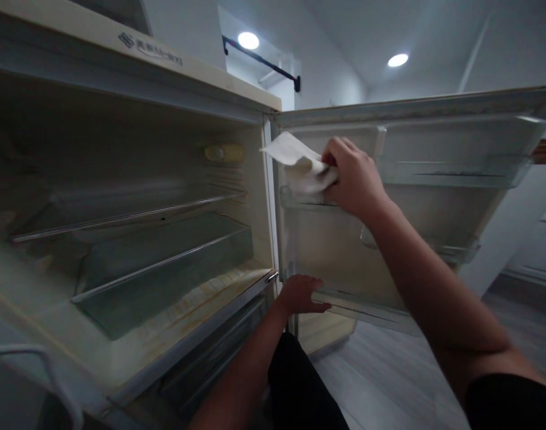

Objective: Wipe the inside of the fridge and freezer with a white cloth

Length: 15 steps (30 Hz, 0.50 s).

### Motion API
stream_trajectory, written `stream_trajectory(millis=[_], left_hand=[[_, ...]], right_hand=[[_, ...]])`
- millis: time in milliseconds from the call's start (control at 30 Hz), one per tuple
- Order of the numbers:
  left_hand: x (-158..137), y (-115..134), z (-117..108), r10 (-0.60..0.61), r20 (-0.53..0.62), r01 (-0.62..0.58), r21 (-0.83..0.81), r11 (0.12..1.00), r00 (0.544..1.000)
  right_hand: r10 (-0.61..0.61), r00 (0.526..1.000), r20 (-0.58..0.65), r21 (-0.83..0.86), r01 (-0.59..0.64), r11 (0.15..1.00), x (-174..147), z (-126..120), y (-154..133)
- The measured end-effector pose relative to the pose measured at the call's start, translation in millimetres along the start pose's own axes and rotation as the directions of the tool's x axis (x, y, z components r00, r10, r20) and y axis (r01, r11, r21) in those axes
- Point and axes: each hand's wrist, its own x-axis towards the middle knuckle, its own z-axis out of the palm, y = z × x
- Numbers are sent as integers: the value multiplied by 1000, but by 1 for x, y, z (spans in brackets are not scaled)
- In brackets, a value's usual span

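Note:
My right hand (356, 176) is closed around a crumpled white cloth (293, 152), whose loose corner sticks out to the left. It is at the upper hinge side of the open refrigerator door (331, 239), in front of a door shelf (306, 200). Lower down, my left hand (302, 292) is at the bottom door rack (367, 313) near the hinge, thumb and fingers apart. Whether it presses on the rack is hard to tell. The refrigerator compartment (143, 149) stands open on the left.
Inside the refrigerator are a glass shelf (134, 218), a clear drawer (165, 275) and a yellowish lamp cover (226, 153). Brownish stains mark the compartment floor (201, 304). Clear racks (456, 173) line the door. A grey wood-look floor (380, 370) lies below.

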Motion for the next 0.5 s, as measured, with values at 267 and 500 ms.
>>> stream_trajectory(millis=[267,500], left_hand=[[-83,18,-8,-389,-573,-73,-622,780,721],[-134,36,-41,-499,-452,174,-588,790,740]], right_hand=[[171,970,173,551,-240,799,-159,68,-69],[153,779,608,754,-627,197,-254,132,-106]])
